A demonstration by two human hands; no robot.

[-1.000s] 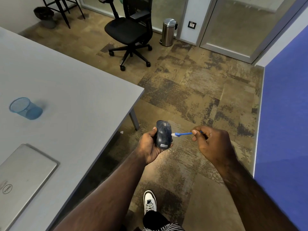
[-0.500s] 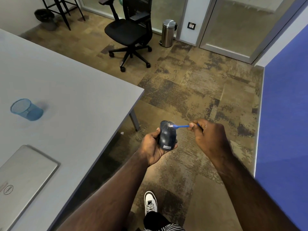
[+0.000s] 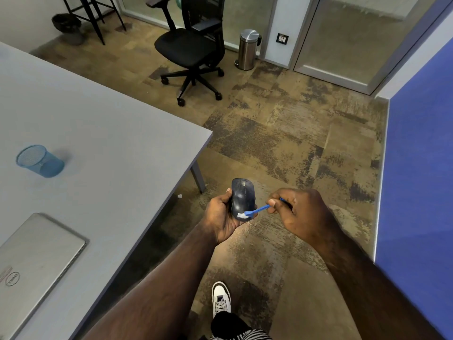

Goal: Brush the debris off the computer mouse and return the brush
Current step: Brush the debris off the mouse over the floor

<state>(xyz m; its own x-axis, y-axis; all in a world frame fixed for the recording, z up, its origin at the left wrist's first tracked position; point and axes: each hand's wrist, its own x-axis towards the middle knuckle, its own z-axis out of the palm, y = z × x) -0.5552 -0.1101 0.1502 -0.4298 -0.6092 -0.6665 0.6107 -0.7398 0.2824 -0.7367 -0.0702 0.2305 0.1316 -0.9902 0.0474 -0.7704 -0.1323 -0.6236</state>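
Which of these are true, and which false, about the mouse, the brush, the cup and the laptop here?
1. The left hand holds the mouse. True.
2. The brush is in the right hand. True.
3. The mouse lies on the table. False: it is held over the floor.
4. The cup is red. False: it is blue.
5. The laptop is open. False: it lies closed.

The left hand cups a dark computer mouse upright over the carpeted floor. The right hand pinches a small blue brush, its white bristles touching the mouse's lower end. On the grey table lie a blue mesh cup and a closed laptop.
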